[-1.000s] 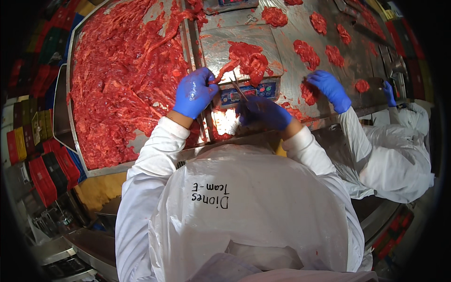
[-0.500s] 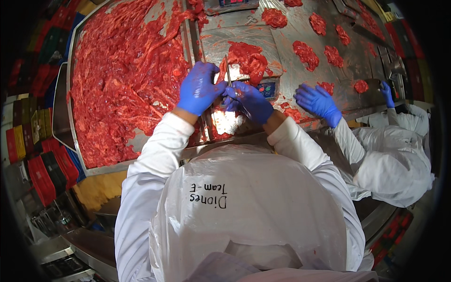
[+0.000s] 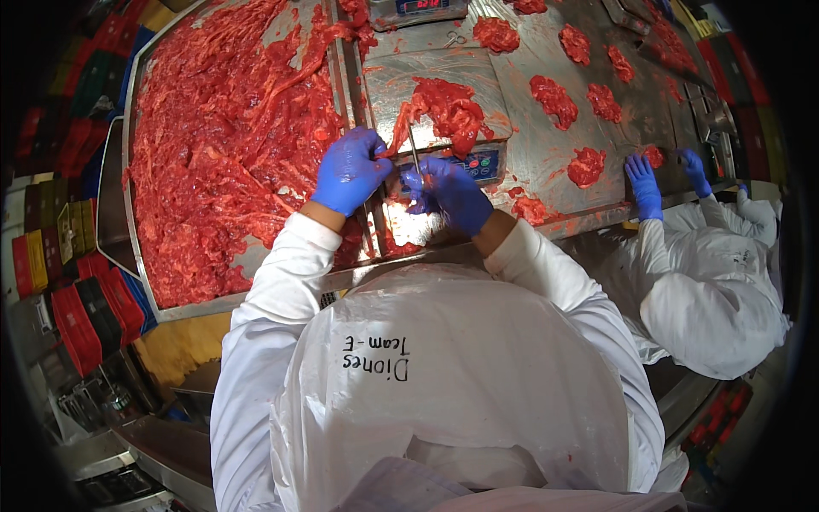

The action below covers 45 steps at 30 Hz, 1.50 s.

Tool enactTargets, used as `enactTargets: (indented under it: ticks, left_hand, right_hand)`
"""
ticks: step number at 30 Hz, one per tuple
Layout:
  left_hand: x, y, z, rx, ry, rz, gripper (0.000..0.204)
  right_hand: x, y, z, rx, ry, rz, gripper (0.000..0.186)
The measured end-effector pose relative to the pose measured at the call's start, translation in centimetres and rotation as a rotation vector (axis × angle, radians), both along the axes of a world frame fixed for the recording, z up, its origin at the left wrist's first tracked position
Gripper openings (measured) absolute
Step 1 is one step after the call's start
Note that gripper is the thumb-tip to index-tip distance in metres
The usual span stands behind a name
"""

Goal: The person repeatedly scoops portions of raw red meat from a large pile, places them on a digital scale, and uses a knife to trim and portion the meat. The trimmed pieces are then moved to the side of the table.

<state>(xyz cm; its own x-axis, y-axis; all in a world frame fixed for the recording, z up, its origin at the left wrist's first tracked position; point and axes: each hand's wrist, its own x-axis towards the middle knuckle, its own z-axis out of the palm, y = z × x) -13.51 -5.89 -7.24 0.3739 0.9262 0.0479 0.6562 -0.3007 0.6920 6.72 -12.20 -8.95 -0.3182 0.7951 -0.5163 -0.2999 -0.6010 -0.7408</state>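
My left hand [image 3: 351, 171], in a blue glove, is closed, with its fingertips pinching the end of a thin strip of red meat [image 3: 399, 132]. That strip runs up to a pile of meat [image 3: 450, 109] lying on the steel plate of a scale [image 3: 388, 84]. To its right, my gloved right hand [image 3: 456, 194] is closed round a slim metal tool [image 3: 415, 147]. The tool points away from me beside the strip; its kind is hard to make out. Below the plate, the scale's button panel [image 3: 485, 165] shows partly behind my right hand.
A large steel tray [image 3: 247, 243] of meat trimmings stands at left, its raised edge beside my left hand. Several meat portions [image 3: 554, 101] lie on the steel table at right. Small scissors [image 3: 456, 38] rest near another scale [image 3: 418, 10]. A co-worker's gloved hands [image 3: 644, 183] work at far right.
My left hand has drawn back slightly toward me and left, apart from my right hand, with the meat strip now at its fingertips. The co-worker's hand has moved right, exposing a meat portion.
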Motion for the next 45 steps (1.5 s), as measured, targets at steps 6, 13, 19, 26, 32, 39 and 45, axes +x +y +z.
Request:
enactTargets:
  ticks: [6,13,19,26,32,39,45]
  left_hand:
    - [-0.3,-1.2,-0.3,-0.241,-0.126,-0.046,0.019]
    - [-3.7,-1.4,-1.8,-0.278,-0.131,-0.092,0.016]
    - [-10.7,-1.3,-4.0,-0.291,0.119,0.008,0.019]
    - [-18.5,-1.0,-5.5,0.008,0.308,0.424,0.048]
    - [-6.5,6.4,-2.6,0.150,-0.027,0.255,0.077]
    - [6.5,5.7,0.9,-0.391,-0.330,-0.328,0.076]
    - [-1.7,5.3,1.0,0.107,-0.004,-0.064,0.081]
  right_hand:
    - [-0.1,1.0,-1.6,0.059,0.090,-0.019,0.026]
    - [-0.5,0.2,-1.2,0.075,0.117,-0.030,0.027]
    - [1.5,0.6,-3.6,0.103,0.176,0.029,0.029]
    - [6.9,-6.7,0.2,0.655,-0.634,0.346,0.028]
    - [15.5,-1.7,1.8,0.415,-0.341,-0.003,0.038]
    - [6.9,6.5,2.6,0.491,-0.195,0.021,0.036]
    - [11.0,8.3,2.1,0.433,-0.133,-0.523,0.034]
